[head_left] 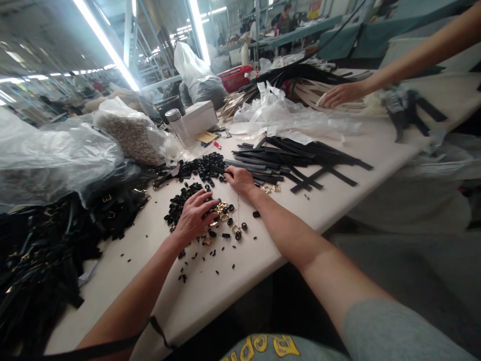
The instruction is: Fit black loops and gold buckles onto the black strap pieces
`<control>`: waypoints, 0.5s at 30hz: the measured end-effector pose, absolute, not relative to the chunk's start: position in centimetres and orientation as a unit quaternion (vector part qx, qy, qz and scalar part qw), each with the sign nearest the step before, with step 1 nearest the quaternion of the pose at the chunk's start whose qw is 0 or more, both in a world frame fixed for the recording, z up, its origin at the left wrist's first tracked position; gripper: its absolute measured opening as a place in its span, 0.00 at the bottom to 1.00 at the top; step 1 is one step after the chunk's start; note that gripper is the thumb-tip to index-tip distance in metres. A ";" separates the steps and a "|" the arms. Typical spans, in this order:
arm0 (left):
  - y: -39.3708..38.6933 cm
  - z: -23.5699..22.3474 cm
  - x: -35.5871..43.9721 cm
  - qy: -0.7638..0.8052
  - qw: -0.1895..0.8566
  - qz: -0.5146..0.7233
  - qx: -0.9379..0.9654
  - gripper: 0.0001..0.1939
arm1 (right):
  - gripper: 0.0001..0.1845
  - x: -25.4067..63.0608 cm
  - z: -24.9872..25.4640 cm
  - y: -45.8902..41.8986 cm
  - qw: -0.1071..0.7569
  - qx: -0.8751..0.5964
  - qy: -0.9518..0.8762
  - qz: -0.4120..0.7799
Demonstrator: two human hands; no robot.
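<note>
My left hand (193, 215) lies over a pile of small black loops (175, 205) and gold buckles (222, 209), its fingers spread and touching the pieces. My right hand (240, 180) is farther forward, beside a second heap of black loops (206, 165). Its fingers are curled together at the heap's edge, and anything between them is hidden. To the right of that hand lies a bundle of flat black straps (289, 155). Two gold buckles (271, 188) sit near my right wrist. Black loops and tiny black bits are scattered on the table (240, 271) close to me.
Finished-looking black straps with gold buckles (48, 250) are heaped at the left. Behind stand plastic bags (128, 130), a clear bottle (176, 125) and a white box (201, 118). A co-worker's hand (341, 95) reaches in from the right, near pale strips and crumpled plastic (278, 110).
</note>
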State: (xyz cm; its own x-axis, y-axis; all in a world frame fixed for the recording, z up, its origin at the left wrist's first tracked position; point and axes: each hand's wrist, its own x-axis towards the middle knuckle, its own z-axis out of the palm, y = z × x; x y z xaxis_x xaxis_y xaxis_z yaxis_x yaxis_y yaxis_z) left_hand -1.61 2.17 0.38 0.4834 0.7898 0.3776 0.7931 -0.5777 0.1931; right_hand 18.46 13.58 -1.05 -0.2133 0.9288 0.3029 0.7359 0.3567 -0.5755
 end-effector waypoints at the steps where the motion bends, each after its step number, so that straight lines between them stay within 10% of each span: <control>1: 2.1 0.4 -1.0 -0.444 -0.006 -0.206 -0.872 0.17 | 0.14 18.4 -1.0 13.5 0.309 -0.546 -0.763 0.156; 15: 6.0 2.7 0.0 -0.464 -0.089 -0.106 -0.875 0.10 | 0.14 18.4 -1.2 13.7 0.309 -0.539 -0.765 0.167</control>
